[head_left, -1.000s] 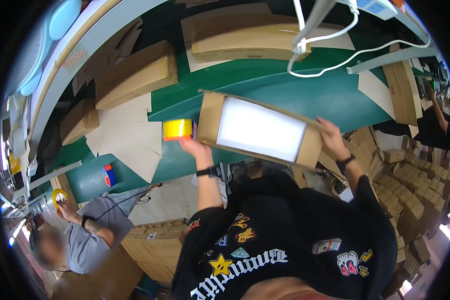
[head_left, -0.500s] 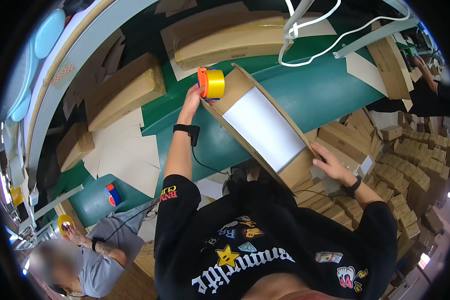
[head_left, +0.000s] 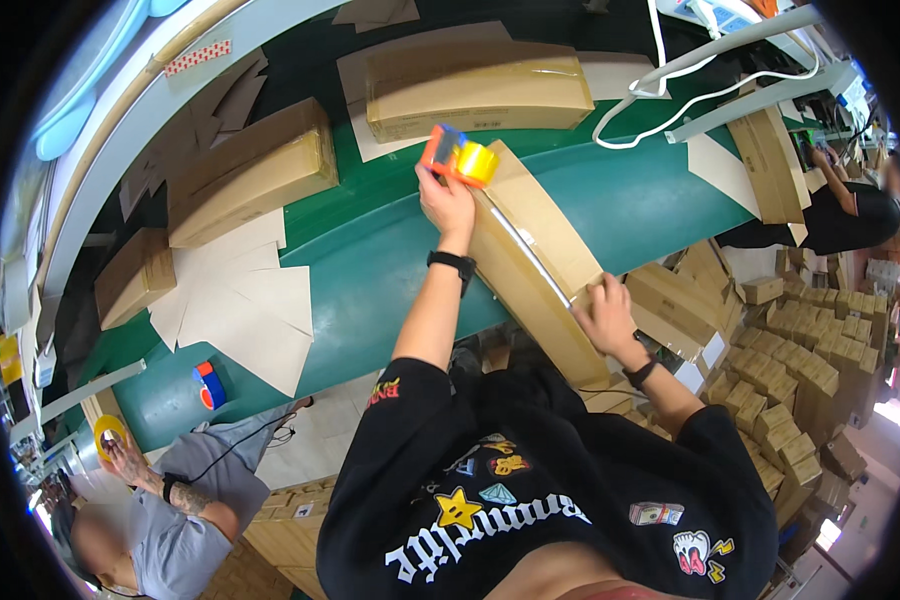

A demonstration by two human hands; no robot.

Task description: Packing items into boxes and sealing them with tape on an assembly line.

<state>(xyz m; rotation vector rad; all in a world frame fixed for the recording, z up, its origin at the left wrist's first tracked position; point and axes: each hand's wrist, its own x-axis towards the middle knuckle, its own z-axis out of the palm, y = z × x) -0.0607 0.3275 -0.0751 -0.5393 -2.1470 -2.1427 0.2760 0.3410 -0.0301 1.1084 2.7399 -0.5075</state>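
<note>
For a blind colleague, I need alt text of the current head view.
The left hand holds an orange tape dispenser at the far end of a long cardboard box; the right hand touches its nearer half. Behind them is a green table.

- A long carton (head_left: 480,95) ahead of me
- Cardboard sheets (head_left: 245,315) fanned out to my left
- A blue-and-red tape dispenser (head_left: 211,385) near them on the green worktop (head_left: 365,275)
- Stacked cartons (head_left: 800,365) at my right
</note>
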